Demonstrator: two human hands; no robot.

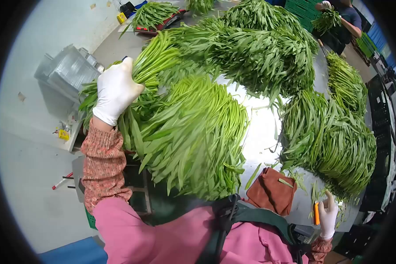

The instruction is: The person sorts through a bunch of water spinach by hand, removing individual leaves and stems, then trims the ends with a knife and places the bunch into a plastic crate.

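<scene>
My left hand [118, 90], in a white glove, is closed round a bunch of leafy green stems [156, 57] at the left of the table. Below and right of it lies a big heap of long-stemmed greens [198, 132]. My right hand [328, 215], also gloved, is low at the right edge of the table, fingers bent, beside an orange-handled tool [317, 214]. Whether its fingers touch the tool is too small to tell. A folded brown cloth [272, 191] lies to the left of that hand.
More greens are piled at the back [259, 48] and right [330, 136] of the metal table [262, 132]. A red scale [158, 27] bears greens at the back left. Another person [350, 22] holds a bunch at the upper right. Dark crates [380, 145] stand along the right.
</scene>
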